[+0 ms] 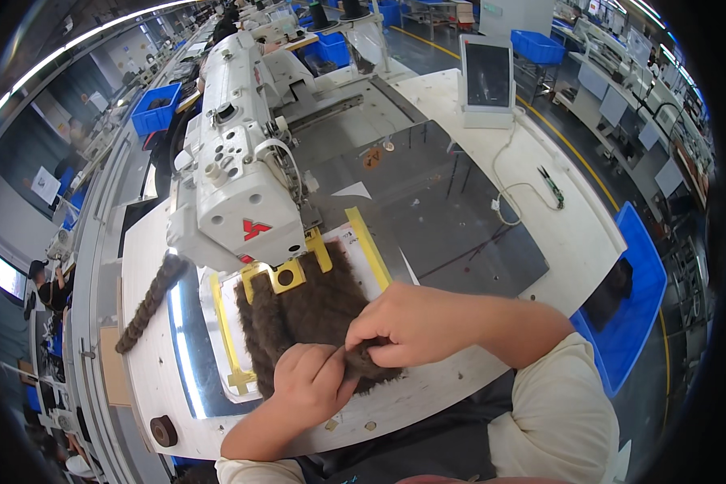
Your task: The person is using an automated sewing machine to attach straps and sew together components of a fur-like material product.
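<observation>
A piece of dark brown fur fabric (315, 294) lies on a white template (363, 250) edged with yellow tape, under the white sewing machine head (234, 177) and its yellow plate (286, 277). My left hand (310, 379) has its fingers curled on the near edge of the fur. My right hand (395, 327), just right of it, pinches the same fur near the front right corner, where the fingertips are partly hidden in the pile. The two hands almost touch.
A furry brown strip (149, 306) and a dark spool (163, 430) lie on the white table (573, 242), with green snips (550, 185) and a screen unit (486, 81). Blue bins (637, 306) (153, 109) flank the station. Another person (48, 282) works at far left.
</observation>
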Demonstrator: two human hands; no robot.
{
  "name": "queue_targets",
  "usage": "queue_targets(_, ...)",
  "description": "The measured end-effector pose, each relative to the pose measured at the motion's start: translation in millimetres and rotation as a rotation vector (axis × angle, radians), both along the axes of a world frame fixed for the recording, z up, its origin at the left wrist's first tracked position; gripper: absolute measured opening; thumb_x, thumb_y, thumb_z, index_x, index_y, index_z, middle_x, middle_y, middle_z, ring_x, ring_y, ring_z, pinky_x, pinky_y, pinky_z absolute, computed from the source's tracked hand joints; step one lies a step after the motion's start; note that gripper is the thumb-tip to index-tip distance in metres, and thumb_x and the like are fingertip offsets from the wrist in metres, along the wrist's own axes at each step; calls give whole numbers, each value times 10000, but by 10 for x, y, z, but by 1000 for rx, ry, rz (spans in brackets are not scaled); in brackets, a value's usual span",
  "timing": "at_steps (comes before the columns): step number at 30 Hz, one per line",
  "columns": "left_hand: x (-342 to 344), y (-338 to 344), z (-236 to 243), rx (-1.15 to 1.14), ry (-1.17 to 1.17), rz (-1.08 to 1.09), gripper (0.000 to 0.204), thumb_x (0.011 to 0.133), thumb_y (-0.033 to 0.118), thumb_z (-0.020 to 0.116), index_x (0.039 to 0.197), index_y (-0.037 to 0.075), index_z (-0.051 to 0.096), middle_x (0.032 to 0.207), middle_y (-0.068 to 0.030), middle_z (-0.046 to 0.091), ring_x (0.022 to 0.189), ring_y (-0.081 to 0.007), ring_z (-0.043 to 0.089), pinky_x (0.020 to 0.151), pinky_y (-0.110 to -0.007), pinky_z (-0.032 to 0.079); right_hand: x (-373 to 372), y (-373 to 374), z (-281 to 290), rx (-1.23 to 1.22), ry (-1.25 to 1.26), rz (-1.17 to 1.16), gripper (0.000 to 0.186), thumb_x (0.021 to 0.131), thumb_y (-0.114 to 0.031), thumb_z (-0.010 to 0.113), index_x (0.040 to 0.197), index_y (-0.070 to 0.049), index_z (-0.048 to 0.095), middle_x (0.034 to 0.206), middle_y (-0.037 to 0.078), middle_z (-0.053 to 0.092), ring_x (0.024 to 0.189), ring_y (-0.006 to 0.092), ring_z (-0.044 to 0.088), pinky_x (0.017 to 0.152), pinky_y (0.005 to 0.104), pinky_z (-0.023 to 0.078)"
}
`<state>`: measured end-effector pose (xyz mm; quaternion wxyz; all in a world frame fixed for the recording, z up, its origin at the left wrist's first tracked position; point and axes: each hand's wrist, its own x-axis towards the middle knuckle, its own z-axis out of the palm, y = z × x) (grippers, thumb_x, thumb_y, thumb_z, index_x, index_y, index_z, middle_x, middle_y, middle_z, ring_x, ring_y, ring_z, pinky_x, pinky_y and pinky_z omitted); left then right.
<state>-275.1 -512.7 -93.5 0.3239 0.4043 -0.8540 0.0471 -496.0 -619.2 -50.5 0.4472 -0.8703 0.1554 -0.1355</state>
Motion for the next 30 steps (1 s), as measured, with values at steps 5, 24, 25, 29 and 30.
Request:
queue_targets(5, 30, -29, -28, -53, -35, -43, 383, 603, 75, 788, 952, -49, 694, 876, -120, 637, 724, -277, 646, 661, -373, 532, 26, 37, 46, 37, 64, -29, 233, 846, -97, 633, 1035, -3, 731, 866, 190, 728, 825, 373, 700, 754, 428, 553)
queue_targets(24, 50, -24, 50, -111, 18, -86, 317, 600, -2, 742, 912, -61, 725, 808, -97, 594, 688, -253, 626, 621, -363, 524, -8, 38, 84, 325, -44, -41, 224, 817, -77, 653, 1006, 2, 743, 741, 133, 696, 663, 210, 652, 661, 337, 518)
queue_targets(25, 49, -29, 55, -124, 17, -93, 315, 601, -5, 742, 911, -62, 726, 810, -98, 594, 685, -252, 624, 621, -363, 524, -9, 30, 84, 325, -44, -40, 224, 817, -77, 653, 1006, 2, 743, 741, 133, 696, 663, 210, 652, 661, 337, 518)
queue_targets(29, 62, -23, 90, -169, 36, -97, 285, 598, -20, 733, 879, -60, 722, 811, -99, 598, 683, -248, 620, 606, -363, 521, 17, 7, 13, 470, -34, 19, 243, 872, -97, 651, 1081, 0, 728, 760, 72, 684, 685, 129, 636, 650, 297, 511)
queue_targets(30, 73, -26, 89, -170, 36, -98, 285, 598, -20, 733, 879, -60, 722, 811, -99, 598, 683, -248, 620, 606, -363, 521, 29, 9, -3, 594, -63, 35, 245, 907, -122, 660, 1112, -3, 722, 772, 56, 679, 696, 111, 636, 649, 282, 516)
